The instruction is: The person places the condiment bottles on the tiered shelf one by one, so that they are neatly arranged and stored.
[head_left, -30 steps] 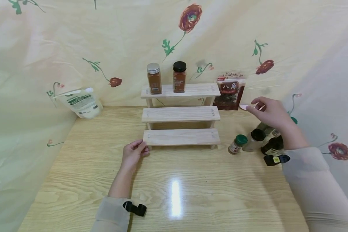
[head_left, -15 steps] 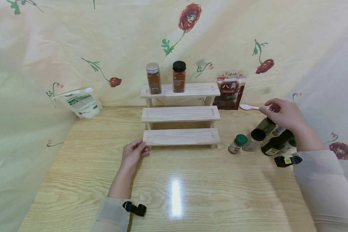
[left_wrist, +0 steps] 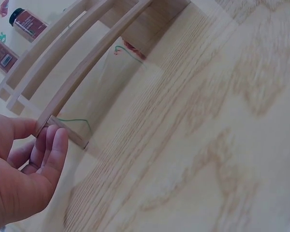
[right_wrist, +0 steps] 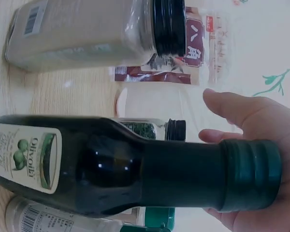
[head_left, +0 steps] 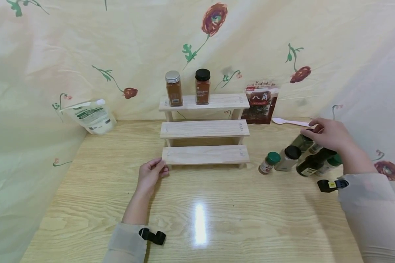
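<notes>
At the lower left corner of a three-tier wooden rack, my left hand pinches the end of the bottom step between thumb and fingers. The left wrist view shows the left hand's fingers curled under that board. On the right, my right hand is over a black-capped jar of green herbs, fingers loosely bent. In the right wrist view its fingertips are spread just beyond the herb jar's cap. A dark olive oil bottle stands in front, partly covering the hand.
Two spice jars stand on the top tier. A red-brown star anise pouch, a pale pink spoon, a green-capped shaker and a black-capped jar are right of the rack. A white pouch leans back left.
My right hand has moved right and down, away from above the spoon to the herb jar's cap, uncovering the spoon and bottles. My left hand stays on the rack.
</notes>
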The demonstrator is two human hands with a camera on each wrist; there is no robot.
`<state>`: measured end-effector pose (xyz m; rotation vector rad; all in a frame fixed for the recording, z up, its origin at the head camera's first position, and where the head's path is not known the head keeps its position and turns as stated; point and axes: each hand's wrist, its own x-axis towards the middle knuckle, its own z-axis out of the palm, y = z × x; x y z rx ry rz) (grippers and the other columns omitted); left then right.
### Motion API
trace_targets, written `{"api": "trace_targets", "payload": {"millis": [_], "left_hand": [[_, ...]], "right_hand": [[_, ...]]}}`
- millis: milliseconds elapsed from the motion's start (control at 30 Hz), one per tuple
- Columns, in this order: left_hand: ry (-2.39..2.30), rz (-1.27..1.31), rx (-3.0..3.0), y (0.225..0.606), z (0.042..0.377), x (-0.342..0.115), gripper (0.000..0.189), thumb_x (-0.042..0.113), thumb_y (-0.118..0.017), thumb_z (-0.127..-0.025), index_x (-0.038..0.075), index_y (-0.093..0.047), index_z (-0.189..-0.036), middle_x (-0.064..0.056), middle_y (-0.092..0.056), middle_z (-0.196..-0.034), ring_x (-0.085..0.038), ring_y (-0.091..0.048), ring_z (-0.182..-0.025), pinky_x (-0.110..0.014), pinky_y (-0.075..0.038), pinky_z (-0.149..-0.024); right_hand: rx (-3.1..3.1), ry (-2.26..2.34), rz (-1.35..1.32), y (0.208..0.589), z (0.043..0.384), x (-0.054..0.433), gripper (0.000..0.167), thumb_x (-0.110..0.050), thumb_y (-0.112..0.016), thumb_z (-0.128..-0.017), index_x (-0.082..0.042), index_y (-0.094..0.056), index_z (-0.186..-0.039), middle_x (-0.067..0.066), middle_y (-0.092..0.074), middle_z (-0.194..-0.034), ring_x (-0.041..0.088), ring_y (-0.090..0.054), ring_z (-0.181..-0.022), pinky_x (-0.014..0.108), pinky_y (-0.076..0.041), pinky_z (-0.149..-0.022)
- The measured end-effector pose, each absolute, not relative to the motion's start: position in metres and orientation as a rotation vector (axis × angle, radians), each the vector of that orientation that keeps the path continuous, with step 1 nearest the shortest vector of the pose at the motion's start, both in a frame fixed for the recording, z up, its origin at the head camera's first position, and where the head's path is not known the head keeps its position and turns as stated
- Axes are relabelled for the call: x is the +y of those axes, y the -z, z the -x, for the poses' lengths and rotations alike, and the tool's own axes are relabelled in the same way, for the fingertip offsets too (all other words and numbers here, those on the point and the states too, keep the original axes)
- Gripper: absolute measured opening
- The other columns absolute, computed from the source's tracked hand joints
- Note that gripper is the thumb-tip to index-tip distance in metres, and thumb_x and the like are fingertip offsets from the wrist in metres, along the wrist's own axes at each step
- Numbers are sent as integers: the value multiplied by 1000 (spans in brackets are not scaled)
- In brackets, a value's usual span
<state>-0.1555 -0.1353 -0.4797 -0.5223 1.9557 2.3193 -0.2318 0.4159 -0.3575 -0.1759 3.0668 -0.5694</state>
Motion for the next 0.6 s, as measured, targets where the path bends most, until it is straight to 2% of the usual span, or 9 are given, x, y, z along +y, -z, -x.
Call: {"api": "trace_targets", "payload": {"millis": [133, 333, 533, 600], "left_hand": [[-2322, 525, 1959, 480, 155, -135, 33, 1, -58, -102, -15, -56, -130, -11, -65, -92, -14, -67, -77, -26, -65, -77], [-2316, 513, 1969, 480, 155, -136, 33, 1, -59, -101, -14, -57, -131, -11, -65, -93, -13, -67, -77, -26, -65, -77], [-2318, 504, 1968, 479, 155, -136, 33, 1, -59, -101, -15, -56, -131, -11, -65, -93, -13, -67, -77, -25, -65, -76], [-2320, 500, 1967, 480, 155, -136, 34, 1, -59, -101, -15, -56, -131, -12, -66, -93, -13, -67, -77, -25, -64, -76]], "right_hand": [[3035, 489, 124, 356, 232, 421, 66, -47, -62, -99, 13, -52, -125, 37, -59, -104, 47, -59, -86, 61, -53, -70], [2977, 400, 92, 350, 234, 423, 69, -47, -62, -99, 16, -49, -125, 38, -60, -101, 45, -60, -82, 58, -54, -66], [2890, 307, 97, 346, 238, 420, 74, -47, -66, -97, 17, -47, -128, 45, -50, -121, 56, -55, -96, 64, -52, -74], [2867, 297, 101, 346, 240, 420, 75, -46, -68, -95, 17, -46, -129, 44, -51, -120, 57, -55, -98, 66, -51, -77]]}}
